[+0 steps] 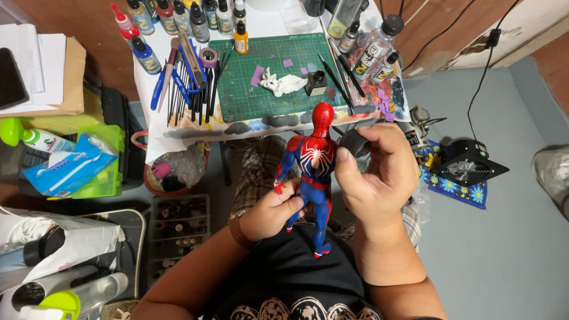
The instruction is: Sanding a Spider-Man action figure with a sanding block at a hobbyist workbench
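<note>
**Head view: jointed figure held over the lap**

Head camera shows your left hand [274, 212] closed around the legs of the red-and-blue action figure [314, 172], upright above your lap, before the green cutting mat [278, 89]. Your right hand [374, 172] pinches a dark sponge [354, 142] against its shoulder. It looks light, rigid, loose-jointed: hold the torso, not thin limbs.

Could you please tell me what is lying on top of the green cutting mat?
On the green cutting mat lie a crumpled white tissue, purple scraps, a small dark bottle and an orange-capped bottle. Anything beneath the tissue is hidden.
</note>
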